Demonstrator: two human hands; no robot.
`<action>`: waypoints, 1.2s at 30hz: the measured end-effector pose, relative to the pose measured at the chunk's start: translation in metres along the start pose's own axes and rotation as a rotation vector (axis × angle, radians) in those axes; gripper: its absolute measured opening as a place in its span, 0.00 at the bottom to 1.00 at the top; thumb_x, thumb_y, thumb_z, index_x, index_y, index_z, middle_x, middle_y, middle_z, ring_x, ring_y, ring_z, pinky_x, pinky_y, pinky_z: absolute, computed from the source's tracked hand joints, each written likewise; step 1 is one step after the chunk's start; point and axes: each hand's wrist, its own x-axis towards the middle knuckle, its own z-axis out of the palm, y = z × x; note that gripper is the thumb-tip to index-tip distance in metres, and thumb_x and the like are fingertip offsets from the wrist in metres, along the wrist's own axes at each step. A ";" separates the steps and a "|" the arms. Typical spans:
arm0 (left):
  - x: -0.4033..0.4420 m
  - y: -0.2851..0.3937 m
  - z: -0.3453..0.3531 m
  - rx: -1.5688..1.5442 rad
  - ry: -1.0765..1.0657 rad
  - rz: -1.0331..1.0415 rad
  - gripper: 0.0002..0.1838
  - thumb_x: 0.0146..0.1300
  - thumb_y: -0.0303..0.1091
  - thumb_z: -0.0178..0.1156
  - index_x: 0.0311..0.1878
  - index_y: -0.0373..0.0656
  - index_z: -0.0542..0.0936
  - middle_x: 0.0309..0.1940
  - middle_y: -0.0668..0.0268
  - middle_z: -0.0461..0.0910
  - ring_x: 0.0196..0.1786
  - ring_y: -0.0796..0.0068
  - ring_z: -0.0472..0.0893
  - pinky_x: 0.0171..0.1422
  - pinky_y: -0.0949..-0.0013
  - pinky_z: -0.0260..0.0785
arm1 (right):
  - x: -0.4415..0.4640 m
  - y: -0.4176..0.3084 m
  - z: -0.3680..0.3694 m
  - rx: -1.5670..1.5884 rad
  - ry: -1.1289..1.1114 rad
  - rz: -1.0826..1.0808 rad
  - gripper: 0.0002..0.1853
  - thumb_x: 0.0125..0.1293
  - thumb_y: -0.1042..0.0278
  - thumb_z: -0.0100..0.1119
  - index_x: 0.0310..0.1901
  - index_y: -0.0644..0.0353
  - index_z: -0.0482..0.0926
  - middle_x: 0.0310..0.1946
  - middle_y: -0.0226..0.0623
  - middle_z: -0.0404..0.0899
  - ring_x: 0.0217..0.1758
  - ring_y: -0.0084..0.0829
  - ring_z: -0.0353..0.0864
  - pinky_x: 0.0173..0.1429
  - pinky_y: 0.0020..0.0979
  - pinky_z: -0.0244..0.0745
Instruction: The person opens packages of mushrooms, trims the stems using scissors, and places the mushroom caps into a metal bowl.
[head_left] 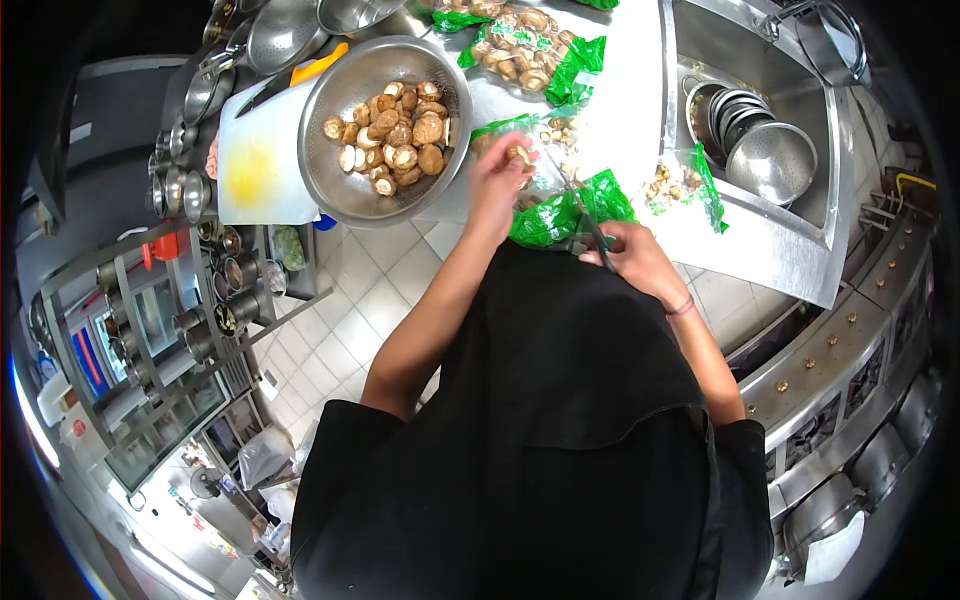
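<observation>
My left hand pinches a mushroom in its fingertips, above an opened clear-and-green plastic bag at the counter's near edge. My right hand is closed round the dark handles of a pair of scissors. The blades point up and left toward my left hand, apart from the mushroom as far as I can tell. Left of my left hand stands a large steel colander holding many brown-capped mushrooms. Cut pieces lie on another piece of green-edged plastic to the right.
A white cutting board lies left of the colander, with a yellow-handled knife beyond. A full mushroom bag rests at the back. The sink on the right holds stacked pans and a colander.
</observation>
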 end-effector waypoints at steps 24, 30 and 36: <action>0.071 0.039 0.006 1.891 -0.912 0.095 0.23 0.48 0.27 0.64 0.52 0.37 0.78 0.43 0.47 0.80 0.49 0.50 0.81 0.52 0.52 0.73 | -0.042 0.000 -0.046 0.459 0.114 0.097 0.14 0.61 0.70 0.69 0.45 0.62 0.76 0.17 0.22 0.73 0.19 0.13 0.68 0.24 0.19 0.60; 0.033 0.016 0.003 1.934 -0.794 0.167 0.27 0.49 0.27 0.64 0.56 0.42 0.73 0.49 0.51 0.72 0.46 0.47 0.81 0.50 0.50 0.73 | -0.039 0.003 -0.043 0.462 0.129 0.080 0.14 0.61 0.68 0.70 0.43 0.63 0.77 0.15 0.22 0.72 0.18 0.12 0.67 0.24 0.20 0.58; 0.079 0.001 0.019 1.393 -0.215 0.330 0.16 0.55 0.26 0.64 0.45 0.43 0.71 0.40 0.55 0.79 0.40 0.51 0.82 0.44 0.54 0.74 | -0.029 -0.005 -0.041 0.387 0.145 0.072 0.16 0.57 0.65 0.73 0.43 0.62 0.79 0.14 0.24 0.71 0.17 0.14 0.67 0.23 0.23 0.59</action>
